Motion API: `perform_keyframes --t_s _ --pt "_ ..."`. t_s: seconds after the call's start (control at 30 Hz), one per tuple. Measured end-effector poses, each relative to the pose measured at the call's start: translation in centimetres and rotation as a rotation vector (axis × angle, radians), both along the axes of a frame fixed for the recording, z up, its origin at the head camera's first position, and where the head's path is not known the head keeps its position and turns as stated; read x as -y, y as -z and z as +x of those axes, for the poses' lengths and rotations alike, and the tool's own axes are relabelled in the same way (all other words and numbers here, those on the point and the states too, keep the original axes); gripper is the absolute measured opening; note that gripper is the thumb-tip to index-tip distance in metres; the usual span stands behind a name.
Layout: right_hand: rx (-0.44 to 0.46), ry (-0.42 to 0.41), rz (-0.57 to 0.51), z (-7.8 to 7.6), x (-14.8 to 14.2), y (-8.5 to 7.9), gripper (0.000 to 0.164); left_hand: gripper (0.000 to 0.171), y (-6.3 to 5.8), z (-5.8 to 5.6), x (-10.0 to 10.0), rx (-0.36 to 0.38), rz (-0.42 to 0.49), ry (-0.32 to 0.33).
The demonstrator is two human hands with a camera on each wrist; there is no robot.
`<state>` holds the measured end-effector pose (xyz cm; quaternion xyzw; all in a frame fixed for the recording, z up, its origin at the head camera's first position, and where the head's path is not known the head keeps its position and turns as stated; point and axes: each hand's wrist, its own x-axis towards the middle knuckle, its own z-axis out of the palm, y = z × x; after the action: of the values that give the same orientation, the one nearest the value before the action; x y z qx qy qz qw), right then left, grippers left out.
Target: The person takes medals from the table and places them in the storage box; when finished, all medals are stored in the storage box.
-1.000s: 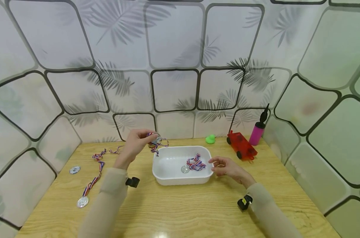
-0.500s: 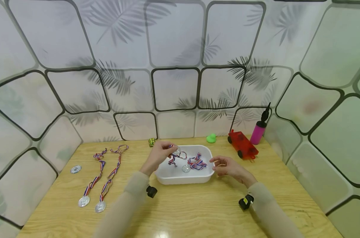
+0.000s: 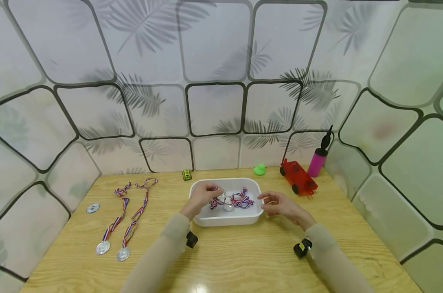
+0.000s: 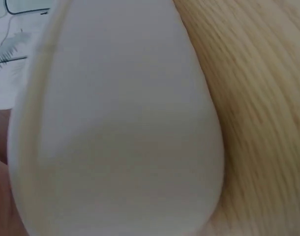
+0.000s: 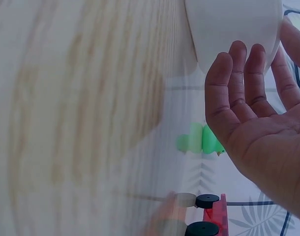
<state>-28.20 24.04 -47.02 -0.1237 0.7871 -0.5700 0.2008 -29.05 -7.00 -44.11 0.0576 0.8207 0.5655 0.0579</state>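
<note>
A white plastic tub (image 3: 224, 221) stands mid-table. My left hand (image 3: 202, 196) is over its left part, pinching a silver medal (image 3: 221, 195) with a bunched red, white and blue ribbon. Inside the tub, right beside it, lies another silver medal (image 3: 228, 206) with its ribbon (image 3: 242, 202) crumpled. The left wrist view is mostly filled by the tub's outer wall (image 4: 125, 123), with only a bit of hand (image 4: 2, 196) at the edge. My right hand (image 3: 281, 206) is at the tub's right rim, fingers loosely bent; in the right wrist view its fingers (image 5: 237, 73) lie along the tub's side.
Two medals (image 3: 103, 247) with stretched ribbons and a round silver disc (image 3: 93, 208) lie on the left. Along the back are a small yellow toy car (image 3: 186, 175) and a green duck (image 3: 259, 169). A red toy car (image 3: 297, 177) and a pink pump (image 3: 317, 162) stand back right.
My left hand has carried the medal from left of the tub rightward and down into it. The yellow toy car and a second laid-out medal came into sight. My right hand stayed put.
</note>
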Motion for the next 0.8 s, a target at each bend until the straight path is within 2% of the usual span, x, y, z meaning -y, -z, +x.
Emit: perform_keyframes --t_s 0.2,0.43,0.57,0.8 --pt "-0.006 -0.008 0.006 0.0 0.0 -0.1 0.05 0.014 0.5 -0.1 0.6 0.088 -0.1 0.133" --pt "-0.002 -0.007 0.006 -0.1 -0.1 0.1 0.05 0.022 0.9 -0.3 0.5 0.159 -0.135 0.236" --pt "-0.002 -0.009 0.006 -0.1 -0.1 0.1 0.05 0.022 1.1 -0.5 0.4 0.166 -0.189 0.263" --pt "-0.005 -0.007 0.014 -0.1 0.0 0.0 0.052 0.009 1.3 -0.3 0.2 0.173 -0.231 0.243"
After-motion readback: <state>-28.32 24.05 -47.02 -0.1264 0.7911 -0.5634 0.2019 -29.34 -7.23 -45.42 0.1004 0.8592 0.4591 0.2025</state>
